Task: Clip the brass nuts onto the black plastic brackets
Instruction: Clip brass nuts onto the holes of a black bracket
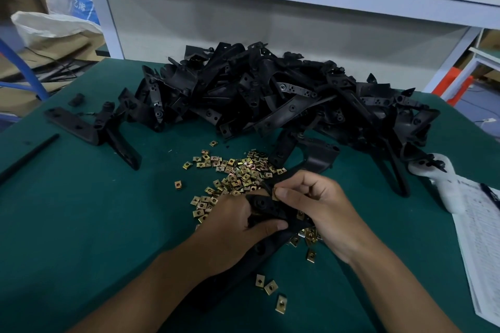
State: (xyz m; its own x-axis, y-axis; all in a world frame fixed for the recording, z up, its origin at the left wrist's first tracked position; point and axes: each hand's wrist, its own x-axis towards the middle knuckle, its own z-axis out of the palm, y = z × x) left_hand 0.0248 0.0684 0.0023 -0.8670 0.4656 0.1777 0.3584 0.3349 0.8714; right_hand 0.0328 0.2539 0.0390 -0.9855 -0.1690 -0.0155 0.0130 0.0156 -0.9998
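Right hand (319, 205): thumb and forefinger pinched on one brass nut (273, 194), held at the upper edge of a black plastic bracket (266, 207). Remaining fingers curled in toward the palm.

Left hand (238, 227): fingers wrapped round the same bracket from the left, thumb lying across its face. Bracket sits between the two hands, just above the worktop (94, 224); its long arm runs down and left under the left wrist. Whether the nut is seated on the bracket edge or only touching it: cannot tell.

Loose brass nuts (238, 173) lie scattered on the green worktop directly beyond and under the hands. Three strays (270, 287) lie nearer the body, between the forearms.

Further back: large heap of black brackets (270, 94) across the rear of the worktop. One separate L-shaped bracket (94, 130) lies flat to the left of the heap, apart from it. Thin black rod (29, 155) at far left edge.

Right edge: white handheld device (446, 184) resting partly on a printed sheet (481, 246).

Behind the worktop: white frame and panel (243, 13); white sack (54, 27) on the floor at left.
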